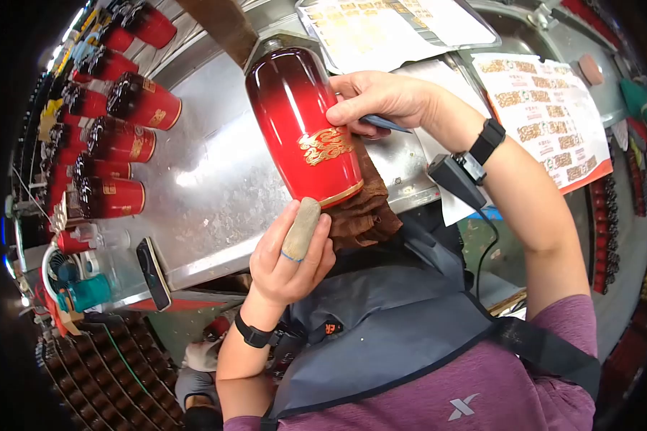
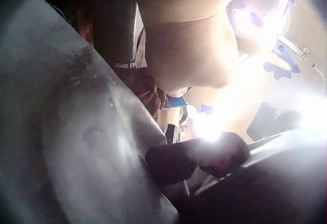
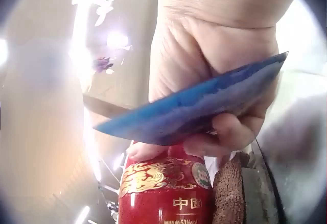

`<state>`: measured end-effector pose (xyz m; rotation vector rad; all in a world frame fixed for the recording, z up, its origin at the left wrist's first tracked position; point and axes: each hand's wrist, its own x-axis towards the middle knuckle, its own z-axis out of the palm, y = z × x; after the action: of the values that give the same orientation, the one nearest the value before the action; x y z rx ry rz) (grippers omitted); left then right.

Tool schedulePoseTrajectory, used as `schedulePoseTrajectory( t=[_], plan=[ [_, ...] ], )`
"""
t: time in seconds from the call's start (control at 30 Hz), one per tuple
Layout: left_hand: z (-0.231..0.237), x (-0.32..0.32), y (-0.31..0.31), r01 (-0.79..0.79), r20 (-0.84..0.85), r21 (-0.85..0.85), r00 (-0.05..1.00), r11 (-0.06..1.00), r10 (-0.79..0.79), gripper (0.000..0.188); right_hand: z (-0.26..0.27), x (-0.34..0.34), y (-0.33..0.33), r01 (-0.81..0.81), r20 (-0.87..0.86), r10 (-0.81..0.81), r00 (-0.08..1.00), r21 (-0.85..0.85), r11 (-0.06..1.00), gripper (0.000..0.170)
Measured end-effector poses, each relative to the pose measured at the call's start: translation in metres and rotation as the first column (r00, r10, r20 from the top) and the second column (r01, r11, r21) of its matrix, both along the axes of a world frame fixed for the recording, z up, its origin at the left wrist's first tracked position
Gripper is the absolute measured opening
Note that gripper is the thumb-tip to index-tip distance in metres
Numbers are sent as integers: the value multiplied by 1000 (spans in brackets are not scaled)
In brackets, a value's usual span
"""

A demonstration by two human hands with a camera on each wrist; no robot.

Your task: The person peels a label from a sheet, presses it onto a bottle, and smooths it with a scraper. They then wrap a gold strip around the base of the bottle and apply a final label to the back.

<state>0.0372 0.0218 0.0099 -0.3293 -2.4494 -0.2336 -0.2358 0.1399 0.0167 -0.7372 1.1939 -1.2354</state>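
A glossy red bottle (image 1: 305, 136), dark at its neck end, lies tilted across the head view, with gold patterning near its base. My left hand (image 1: 289, 258) holds its base edge with the fingertips; one digit wears a beige cover (image 1: 302, 228). My right hand (image 1: 388, 103) grips the bottle's side, thumb on the red surface. Across that palm sits a flat blue blade-like tool (image 3: 194, 101), held by curled fingers; the bottle (image 3: 163, 198) shows below it in the right wrist view. In the left wrist view the left hand (image 2: 189, 50) is partly seen, its fingertips hidden.
Several red bottles (image 1: 131, 140) stand at the left of the metal table (image 1: 208, 172). A phone (image 1: 154, 273) lies at its near edge. Brown cloth (image 1: 366, 215) is beside the bottle base. Sheets of gold labels (image 1: 553, 122) are at the right and the back.
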Motion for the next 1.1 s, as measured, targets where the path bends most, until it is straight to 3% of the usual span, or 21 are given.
schedulePoseTrajectory(
  t=[0.1, 0.17, 0.2, 0.23, 0.3, 0.37, 0.43, 0.47, 0.5, 0.57, 0.63, 0.7, 0.77, 0.83, 0.87, 0.9, 0.97, 1.0, 1.03, 1.1],
  plan=[
    [1, -3, -5, 48, 0, 17, 999, 999, -48, 32, 18, 11, -1, 25, -40, -24, 999, 36, 999, 65],
    [3, -7, -7, 51, -27, -42, 998, 998, -52, 29, 43, 27, -1, 217, -288, -190, 938, 64, 974, 62],
    [3, -9, -7, 51, -24, -39, 998, 998, -52, 29, 41, 35, -6, 298, -433, -283, 856, -33, 954, 69],
    [4, -12, -6, 66, -46, -49, 997, 997, -69, 28, 45, 37, -7, 301, -430, -284, 857, -30, 953, 69],
    [3, -14, -6, 83, -66, -62, 994, 995, -87, 28, 60, 37, -8, 275, -662, -94, 744, 174, 946, 70],
    [1, -13, -8, 79, -69, -77, 994, 994, -84, 28, 55, 30, -5, 264, -666, -93, 740, 162, 951, 67],
    [-1, -2, -9, 52, -27, -53, 998, 997, -54, 29, 45, 21, -3, 238, -490, -183, 852, 51, 970, 78],
    [-2, 3, -9, 28, 19, -27, 999, 999, -27, 30, 43, 20, 1, 193, -308, -156, 939, 94, 977, 73],
    [-2, 4, -7, 19, 21, -23, 1000, 1000, -19, 30, 38, 19, 0, 184, -306, -146, 941, 98, 978, 73],
    [-1, 2, -3, -26, -7, 30, 1000, 999, 26, 28, 22, 15, -4, 134, -131, -128, 983, 40, 990, 68],
    [1, 0, -1, -12, -17, 19, 1000, 1000, 13, 28, 29, 22, -8, 136, -162, -127, 979, 47, 990, 66],
    [5, -5, -1, -5, -29, 12, 1000, 1000, 5, 28, 42, 38, -7, 269, -225, -257, 940, 25, 963, 63],
    [10, -9, -1, 16, -16, -23, 1000, 1000, -16, 27, 47, 47, -13, 273, -324, -266, 908, -22, 962, 64],
    [9, -11, -3, 20, -23, -18, 1000, 1000, -21, 27, 72, 51, -16, 314, -792, -59, 607, 171, 934, 68],
    [9, -11, -5, 43, -29, -29, 999, 999, -44, 27, 58, 40, -14, 251, -686, -124, 717, 88, 964, 70],
    [7, -8, -6, 29, -41, -19, 999, 999, -30, 27, 64, 33, -11, 208, -610, -88, 787, 129, 970, 68],
    [6, -1, -8, 48, -5, -23, 999, 999, -48, 27, 39, 8, -7, 149, -222, -112, 969, 154, 977, 60],
    [5, -1, -6, 36, -16, -15, 999, 999, -36, 27, 20, 0, -5, 87, -86, -79, 993, 87, 992, 55],
    [4, -1, -5, 33, -35, -16, 999, 999, -34, 26, 11, 3, -7, 136, -18, -136, 991, 38, 990, 47],
    [4, -1, -5, 14, -59, -9, 998, 1000, -15, 26, 13, 7, -16, 72, 4, -72, 997, 21, 997, 50]
  ],
)
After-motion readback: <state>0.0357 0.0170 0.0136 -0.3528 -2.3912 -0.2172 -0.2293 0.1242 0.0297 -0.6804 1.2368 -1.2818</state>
